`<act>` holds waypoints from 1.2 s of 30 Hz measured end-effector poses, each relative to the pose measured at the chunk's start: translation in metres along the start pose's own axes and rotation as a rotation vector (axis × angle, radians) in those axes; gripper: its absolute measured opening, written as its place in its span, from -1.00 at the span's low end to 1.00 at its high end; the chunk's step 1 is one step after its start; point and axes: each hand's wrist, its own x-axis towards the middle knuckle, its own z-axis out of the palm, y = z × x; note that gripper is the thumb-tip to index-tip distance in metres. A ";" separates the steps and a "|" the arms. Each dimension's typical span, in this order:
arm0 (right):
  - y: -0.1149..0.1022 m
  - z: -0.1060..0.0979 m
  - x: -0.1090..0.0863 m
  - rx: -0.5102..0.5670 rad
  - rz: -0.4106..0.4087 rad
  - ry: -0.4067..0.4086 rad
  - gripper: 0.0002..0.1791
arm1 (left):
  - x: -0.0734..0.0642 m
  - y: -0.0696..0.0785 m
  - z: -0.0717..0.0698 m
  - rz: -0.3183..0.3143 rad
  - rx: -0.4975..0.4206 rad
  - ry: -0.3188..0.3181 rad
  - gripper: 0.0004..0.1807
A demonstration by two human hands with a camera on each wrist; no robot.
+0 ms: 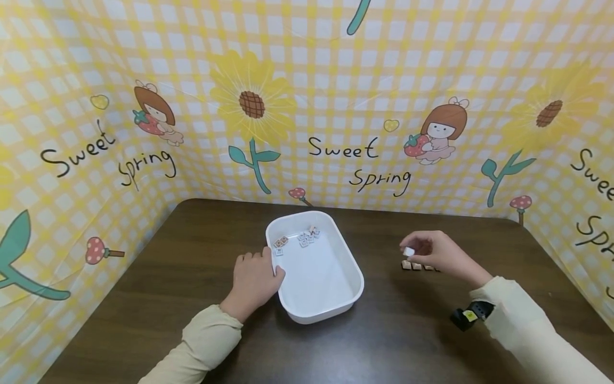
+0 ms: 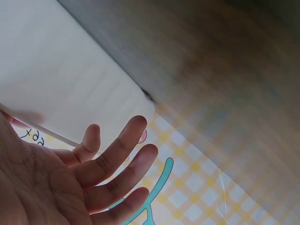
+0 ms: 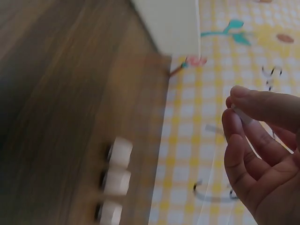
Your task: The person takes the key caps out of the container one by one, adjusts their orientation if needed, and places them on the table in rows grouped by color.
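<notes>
A white plastic tray (image 1: 318,288) stands on the table, with several small lettered keycaps (image 1: 307,238) inside toward its far end. My left hand (image 1: 254,280) holds the tray's left side, thumb at the rim. In the left wrist view the other fingers (image 2: 117,164) spread along the outer wall (image 2: 70,70). To the right of the tray, my right hand (image 1: 438,253) pinches a small white keycap (image 1: 408,251) between thumb and fingertips. Just below that hand lies a row of keycaps (image 1: 416,266), partly hidden by it; several show in the right wrist view (image 3: 117,182).
The dark brown wooden table (image 1: 384,341) meets a yellow checked cloth (image 1: 331,106) hanging at the back and both sides. A black strap device (image 1: 464,318) sits on the right wrist.
</notes>
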 end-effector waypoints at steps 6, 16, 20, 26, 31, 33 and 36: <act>0.020 -0.018 -0.018 -0.018 0.066 0.017 -0.80 | 0.000 0.000 -0.001 0.000 0.007 0.000 -0.59; 0.056 -0.035 -0.032 -0.149 0.113 0.074 -0.77 | 0.000 0.001 -0.003 -0.007 -0.008 -0.012 -0.59; 0.070 -0.037 -0.036 -0.176 0.156 0.067 -0.79 | 0.000 0.001 -0.003 -0.008 -0.009 -0.019 -0.58; 0.087 -0.037 -0.044 -0.194 0.223 0.045 -0.85 | 0.000 0.001 -0.003 -0.007 -0.009 -0.017 -0.59; 0.096 -0.033 -0.048 -0.184 0.229 0.020 -0.85 | 0.000 0.001 -0.003 -0.007 -0.007 -0.020 -0.59; 0.099 -0.031 -0.048 -0.171 0.230 0.017 -0.85 | 0.001 0.001 -0.003 -0.009 -0.010 -0.023 -0.58; 0.101 -0.029 -0.048 -0.163 0.218 0.013 -0.85 | 0.000 0.001 -0.002 -0.011 -0.012 -0.028 -0.58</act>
